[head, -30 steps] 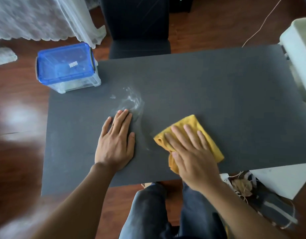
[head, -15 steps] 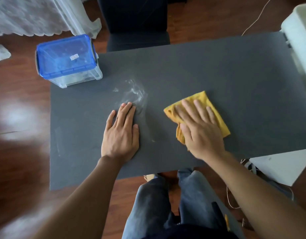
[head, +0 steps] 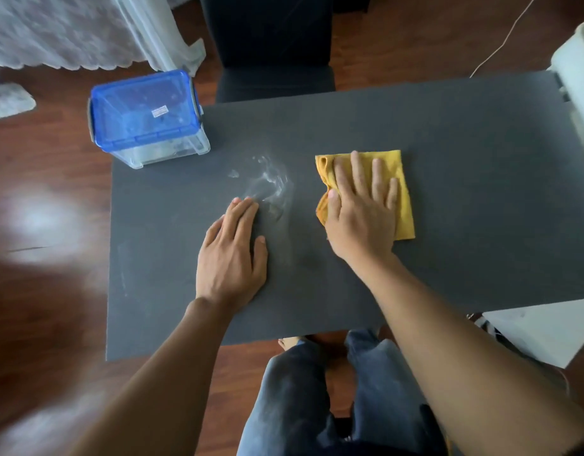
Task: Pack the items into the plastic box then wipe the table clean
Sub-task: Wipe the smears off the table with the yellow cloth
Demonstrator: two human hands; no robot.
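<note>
Worktop (head: 481, 192), dark grey and matte, fills the middle of the head view, with reddish wood floor (head: 47, 192) around it. Beyond its far edge stands a black chair (head: 270, 44), and white lace curtain (head: 70, 31) hangs at the far left. A pale piece of furniture (head: 576, 80) sits at the far right corner.

Box (head: 147, 118), clear plastic with a blue lid shut on top, stands on the far left corner of the worktop, partly overhanging the edge. What lies inside is too blurred to tell.

Cloth (head: 404, 192), yellow and folded, lies flat on the worktop right of centre, well apart from the box. The right hand (head: 363, 212) presses down on it, palm flat and fingers spread wide, gripping nothing. The left hand (head: 231, 255) rests flat on the bare worktop nearer the person, fingers together and thumb out, holding nothing.

Smear (head: 267, 185), whitish and streaky, marks the worktop just past the left fingertips, between the box and the cloth; the cloth is beside it, not on it. Fainter pale streaks show near the left edge.
</note>
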